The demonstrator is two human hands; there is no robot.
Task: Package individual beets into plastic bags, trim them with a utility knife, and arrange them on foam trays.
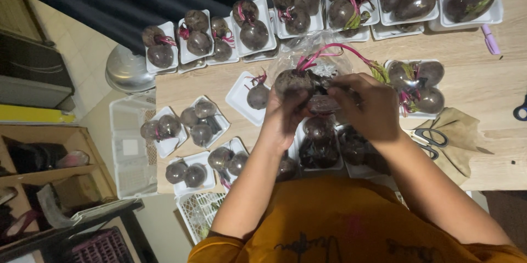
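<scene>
Shirt [351,224]: orange, right under the camera at 6 o'clock, both forearms running up from it.
Left hand [282,117]: fingers curled tight around a dark beet [291,82], gripping it from below.
Right hand [370,106]: closed over the same bundle from the 3 o'clock side, fingertips pinching a second beet [324,103] and the wrap.
Hands together: meeting knuckle to knuckle at centre frame, above the table.
Stems [335,52]: pink, arcing from the held beet toward 1 o'clock, ending in a green leaf.
Bag [307,49]: clear plastic, crumpled around the beets, just behind the hands at 12 o'clock.
Tray below [321,145]: white, loaded with dark beets, directly under the wrists.
Small tray [241,95]: at 9 o'clock of the hands, one beet on it.
Right tray [417,85]: at 3 o'clock, just beside the right hand, beets with leaves.
Scissors [431,142]: at 4 o'clock, lying on a tan cloth [458,131].
Back row [296,8]: filled trays lined along the far edge, 10 through 2 o'clock.
Table [494,82]: pale wood.
Crate [129,153]: white plastic, hanging off the table's edge at 8 o'clock.
</scene>
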